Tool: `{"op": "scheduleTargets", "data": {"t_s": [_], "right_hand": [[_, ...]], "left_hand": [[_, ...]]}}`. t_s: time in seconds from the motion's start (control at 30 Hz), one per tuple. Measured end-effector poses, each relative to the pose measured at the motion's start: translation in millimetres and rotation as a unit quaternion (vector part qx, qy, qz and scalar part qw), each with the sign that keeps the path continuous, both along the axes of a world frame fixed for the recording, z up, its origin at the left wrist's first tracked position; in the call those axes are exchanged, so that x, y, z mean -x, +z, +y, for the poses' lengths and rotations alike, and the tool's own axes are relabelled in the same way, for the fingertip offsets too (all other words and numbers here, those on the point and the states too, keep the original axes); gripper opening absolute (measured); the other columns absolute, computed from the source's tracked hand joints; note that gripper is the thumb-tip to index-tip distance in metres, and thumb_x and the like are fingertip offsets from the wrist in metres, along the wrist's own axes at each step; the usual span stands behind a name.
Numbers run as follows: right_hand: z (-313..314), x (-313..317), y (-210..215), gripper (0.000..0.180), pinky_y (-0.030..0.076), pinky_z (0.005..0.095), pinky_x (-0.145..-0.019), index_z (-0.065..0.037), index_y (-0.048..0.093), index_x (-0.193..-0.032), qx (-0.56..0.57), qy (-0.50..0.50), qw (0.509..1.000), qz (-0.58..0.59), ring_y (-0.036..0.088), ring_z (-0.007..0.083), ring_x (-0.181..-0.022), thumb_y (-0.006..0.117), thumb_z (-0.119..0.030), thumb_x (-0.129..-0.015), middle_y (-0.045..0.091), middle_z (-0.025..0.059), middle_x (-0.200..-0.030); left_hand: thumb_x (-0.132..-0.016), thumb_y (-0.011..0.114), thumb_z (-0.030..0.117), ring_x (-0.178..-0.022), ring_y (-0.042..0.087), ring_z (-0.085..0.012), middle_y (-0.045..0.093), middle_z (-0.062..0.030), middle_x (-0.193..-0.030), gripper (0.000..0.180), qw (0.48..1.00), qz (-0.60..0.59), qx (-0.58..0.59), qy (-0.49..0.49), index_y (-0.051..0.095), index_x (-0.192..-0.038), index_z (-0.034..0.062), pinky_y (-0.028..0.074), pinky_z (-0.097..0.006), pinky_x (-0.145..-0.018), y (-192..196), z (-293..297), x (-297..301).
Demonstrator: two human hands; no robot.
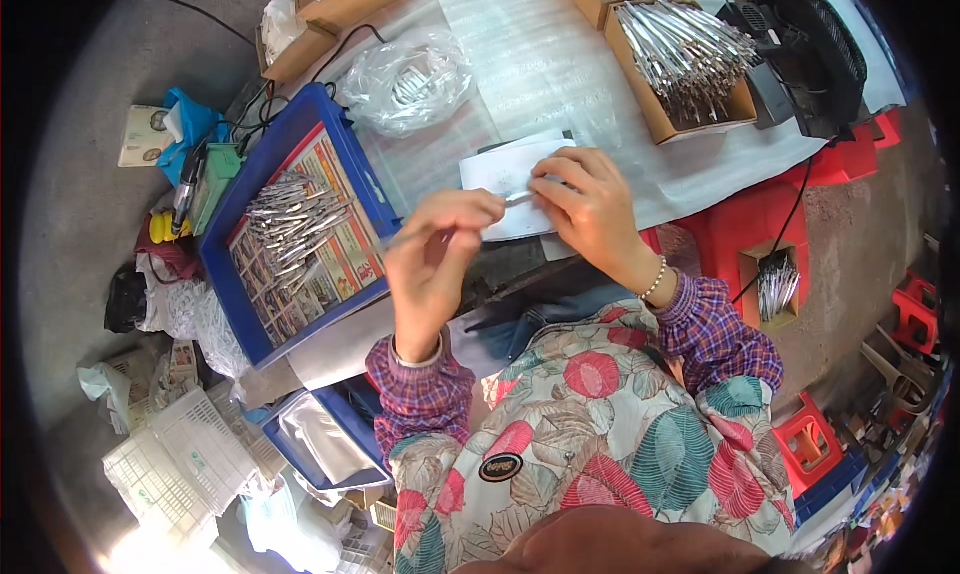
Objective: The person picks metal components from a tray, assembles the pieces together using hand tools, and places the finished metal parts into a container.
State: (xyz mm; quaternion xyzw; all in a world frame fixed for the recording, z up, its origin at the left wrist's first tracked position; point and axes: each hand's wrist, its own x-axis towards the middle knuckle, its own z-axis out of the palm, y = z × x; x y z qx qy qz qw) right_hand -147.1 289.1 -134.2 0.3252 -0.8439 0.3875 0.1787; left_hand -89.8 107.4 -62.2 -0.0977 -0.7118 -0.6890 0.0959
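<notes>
Both hands meet above the table edge, pinching one thin metal rod point(505, 203) between them. The left hand point(435, 259) grips its left end; the right hand point(590, 209) holds its right end over a white sleeve point(500, 174). A blue tray point(375, 189) of similar rods lies left.

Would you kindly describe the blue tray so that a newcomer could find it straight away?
Start at the white foam sheet covering the worktable; the shallow blue plastic tray sits just beyond its left edge, near the left hand. Unlike the brown cardboard boxes farther back, it is lined with colourful printed paper and holds a loose pile of slim silver metal pieces.
</notes>
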Motion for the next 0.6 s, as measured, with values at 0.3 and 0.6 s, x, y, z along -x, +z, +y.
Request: {"op": "scheduleTargets", "data": {"t_s": [0.3,0.6], "right_hand": [[-3,0,2,0.021,0.045,0.0376,-0.078,-0.007,0.066,-0.086,0.016,0.016,0.999,-0.034,0.057,0.0236,-0.090,0.070,-0.008,-0.066,0.062,0.0021,-0.092],[16,7,6,0.020,0.048,0.0367,-0.074,-0.002,0.065,-0.099,0.192,0.041,0.959,-0.205,0.060,0.0321,-0.087,0.060,-0.001,-0.080,0.063,0.0139,-0.094]], "left_hand": [[-0.085,0.054,-0.009,-0.080,0.056,-0.0146,0.060,-0.0079,-0.092,0.014,0.998,-0.026,0.050,0.041,0.057,-0.095,-0.0002,0.045,-0.024,-0.071,-51,19,6],[-0.090,0.052,-0.002,-0.081,0.058,-0.0189,0.060,-0.0085,-0.091,0.008,0.989,-0.004,0.142,-0.030,0.055,-0.097,-0.0018,0.047,-0.028,-0.076,-45,40,16]]}}
